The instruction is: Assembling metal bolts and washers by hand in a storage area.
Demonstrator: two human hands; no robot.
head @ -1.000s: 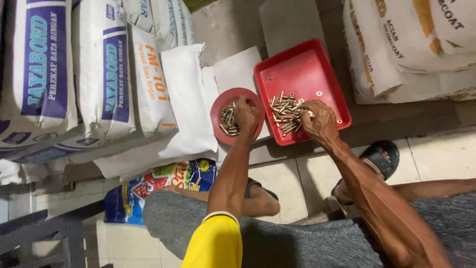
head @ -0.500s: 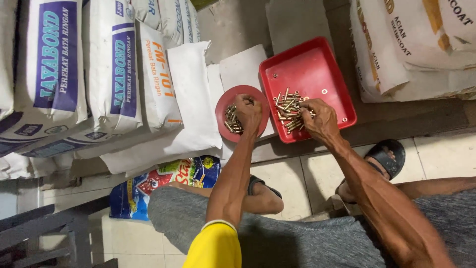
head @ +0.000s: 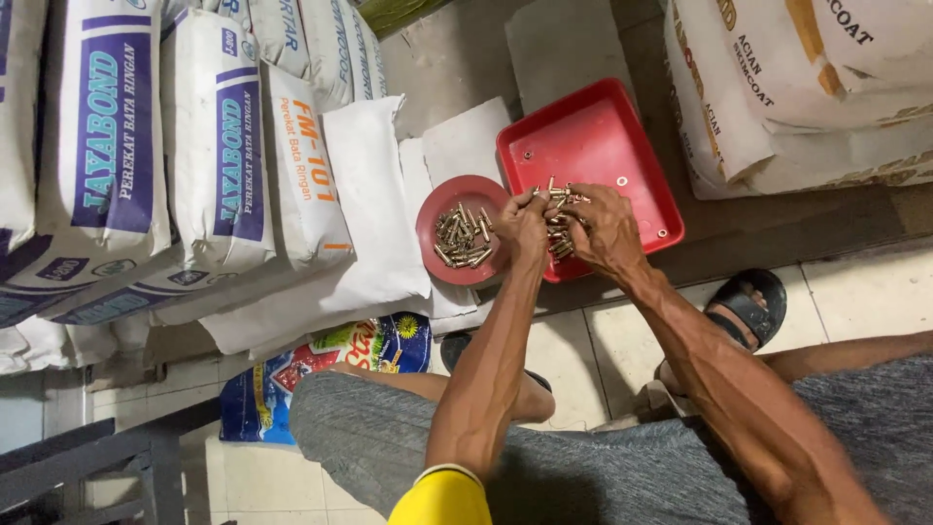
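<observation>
Over the square red plastic tray (head: pixel 622 136), both arms reach forward, wrists bent down: left hand (head: pixel 522 226) at the tray's near-left edge, fingers pinching small brass-coloured metal pieces (head: pixel 561 226); right hand (head: pixel 607 226) curled over the same pile, grasping some. Just left, touching the tray, a round red dish (head: pixel 432 204) holds more of them.

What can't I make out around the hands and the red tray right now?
- Head view: the pieces under the left hand and right hand are hidden by the fingers.
- Small metal parts in the round red dish: too small to identify.
- Red tray: near edge covered by the hands.
</observation>
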